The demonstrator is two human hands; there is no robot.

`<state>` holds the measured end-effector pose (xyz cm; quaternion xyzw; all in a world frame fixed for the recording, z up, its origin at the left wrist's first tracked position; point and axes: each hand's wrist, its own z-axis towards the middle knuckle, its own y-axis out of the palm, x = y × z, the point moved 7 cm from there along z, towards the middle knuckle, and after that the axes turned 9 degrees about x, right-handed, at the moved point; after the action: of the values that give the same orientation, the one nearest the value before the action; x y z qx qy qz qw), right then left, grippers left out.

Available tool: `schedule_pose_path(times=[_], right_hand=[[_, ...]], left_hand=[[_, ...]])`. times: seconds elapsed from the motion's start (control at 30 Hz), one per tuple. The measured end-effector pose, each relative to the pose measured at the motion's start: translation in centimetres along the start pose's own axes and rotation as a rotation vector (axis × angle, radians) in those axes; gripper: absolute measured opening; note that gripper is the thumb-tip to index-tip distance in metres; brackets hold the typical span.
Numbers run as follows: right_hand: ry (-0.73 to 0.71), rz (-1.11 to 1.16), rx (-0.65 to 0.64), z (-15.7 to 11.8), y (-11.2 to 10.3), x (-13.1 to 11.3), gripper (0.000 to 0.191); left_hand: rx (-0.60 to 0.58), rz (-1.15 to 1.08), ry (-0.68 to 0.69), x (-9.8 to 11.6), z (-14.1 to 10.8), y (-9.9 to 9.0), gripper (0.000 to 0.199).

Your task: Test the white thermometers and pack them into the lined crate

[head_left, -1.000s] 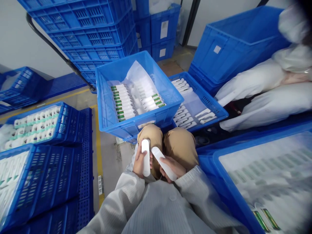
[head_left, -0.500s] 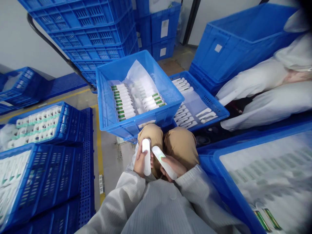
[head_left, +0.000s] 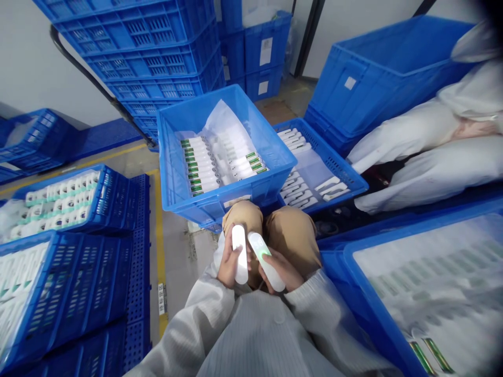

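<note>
Over my lap, my left hand (head_left: 226,266) is closed around a slim white handheld device (head_left: 239,243), its plain rounded face turned up and held nearly upright. A second slim white handheld device (head_left: 274,276) lies tilted in my right hand (head_left: 288,271). Faint digits and a green glow show on its upper face, and my right thumb rests beside the glow. The two devices are close together but apart. Beyond my knees stands a blue bin (head_left: 220,197), holding rows of similar white pieces with green ends (head_left: 200,162) and a white sheet.
A shallow blue crate (head_left: 356,180) with white pieces adjoins the bin. Blue crates (head_left: 98,251) stand at left, and tall stacks (head_left: 153,47) behind. Near right is another blue bin (head_left: 353,272) under translucent sheeting. A co-worker's white sleeves (head_left: 412,136) reach in from the right.
Both devices have shifted slightly, and the right one is turned a little more upright. Digits now show faintly on its face above the green glow.
</note>
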<state>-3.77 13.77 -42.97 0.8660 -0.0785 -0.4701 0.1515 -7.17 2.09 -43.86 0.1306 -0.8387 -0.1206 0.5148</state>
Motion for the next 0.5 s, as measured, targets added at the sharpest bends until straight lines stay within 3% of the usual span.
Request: schedule_pose_path(times=[0.1, 0.2, 0.3, 0.43, 0.5], right_hand=[[-0.132, -0.059, 0.093, -0.4, -0.2, -0.9, 0.048], [-0.335, -0.225, 0.263, -1.6, -0.2, -2.9, 0.045], [-0.486, -0.310, 0.388, -2.8, 0.2, -4.7, 0.046], [-0.498, -0.328, 0.480, -3.3, 0.1, -5.9, 0.053], [-0.458, -0.275, 0.444, -3.1, 0.0, -6.5, 0.056]], left_hand=[[-0.009, 0.229, 0.234, 1.8, -0.9, 0.7, 0.079], [-0.053, 0.404, 0.461, 4.1, -2.1, 2.2, 0.076], [-0.114, 0.478, 0.526, 5.5, -3.1, 3.6, 0.080], [-0.154, 0.522, 0.555, 6.8, -3.8, 4.4, 0.089], [-0.167, 0.529, 0.568, 7.1, -4.1, 4.6, 0.088]])
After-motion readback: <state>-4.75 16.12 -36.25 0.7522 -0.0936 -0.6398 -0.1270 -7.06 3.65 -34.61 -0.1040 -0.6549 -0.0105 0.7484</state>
